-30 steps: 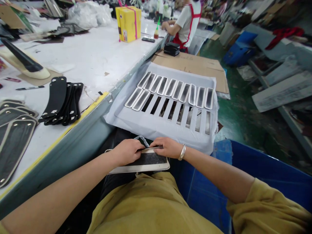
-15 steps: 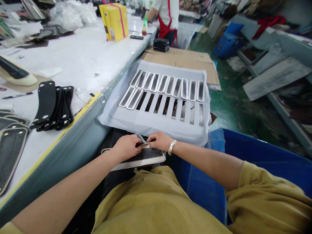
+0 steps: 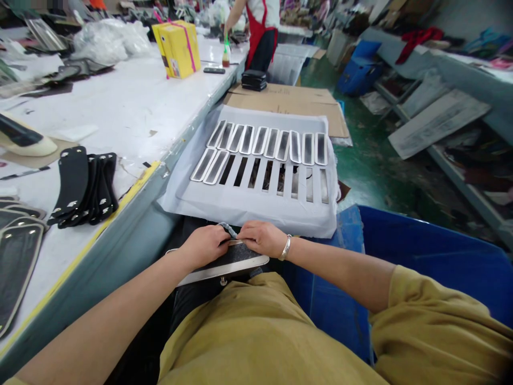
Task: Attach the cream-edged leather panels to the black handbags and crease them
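A dark grey panel with a white edge (image 3: 245,254) rests across my lap, a small metal stud at its near side. My left hand (image 3: 205,246) is closed on the far edge of this panel, thumb and fingers pinched. Beside it, my right hand (image 3: 261,238) pinches the same edge, fingertips almost touching the left ones. A blue-grey twisted strip (image 3: 228,229) curves up between the two hands; which fingers hold it I cannot tell. Just beyond lies a white cloth-covered board (image 3: 256,206) with white-rimmed dark strips (image 3: 260,141) in rows and several rectangular slots.
On the white table (image 3: 132,107) at left lie black strap pieces with studs (image 3: 74,184), white-edged dark panels (image 3: 18,262) and a yellow box (image 3: 176,51). A blue bin (image 3: 425,262) stands at right. Past the cardboard (image 3: 288,99), a person in a red apron (image 3: 260,32) stands.
My right fingers have shifted slightly left along the panel's edge, closer to my left hand. The camera view has tilted a little; the board's pieces lie as before.
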`<state>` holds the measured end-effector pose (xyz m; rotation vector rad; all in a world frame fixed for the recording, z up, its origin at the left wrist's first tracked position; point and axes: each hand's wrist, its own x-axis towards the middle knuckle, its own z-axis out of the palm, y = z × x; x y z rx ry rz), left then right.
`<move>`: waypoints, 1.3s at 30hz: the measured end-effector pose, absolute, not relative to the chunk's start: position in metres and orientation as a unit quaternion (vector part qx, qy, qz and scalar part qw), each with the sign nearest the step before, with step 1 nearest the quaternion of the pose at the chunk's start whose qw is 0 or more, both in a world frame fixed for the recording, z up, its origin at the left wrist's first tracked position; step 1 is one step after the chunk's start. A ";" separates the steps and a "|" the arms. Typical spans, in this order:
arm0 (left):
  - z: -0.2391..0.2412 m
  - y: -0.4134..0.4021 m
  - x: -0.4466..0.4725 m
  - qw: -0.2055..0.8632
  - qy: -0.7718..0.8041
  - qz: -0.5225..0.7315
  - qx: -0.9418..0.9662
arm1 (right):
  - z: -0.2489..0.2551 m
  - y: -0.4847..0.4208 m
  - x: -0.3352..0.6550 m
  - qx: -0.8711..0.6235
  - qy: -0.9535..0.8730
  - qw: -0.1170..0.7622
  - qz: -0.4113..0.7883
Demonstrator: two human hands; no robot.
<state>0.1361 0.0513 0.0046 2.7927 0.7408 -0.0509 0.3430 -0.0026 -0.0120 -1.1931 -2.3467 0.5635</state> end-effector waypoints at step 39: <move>0.014 0.070 0.116 0.376 0.273 -0.010 0.885 | -0.005 0.033 0.357 -0.430 -0.788 0.134 0.419</move>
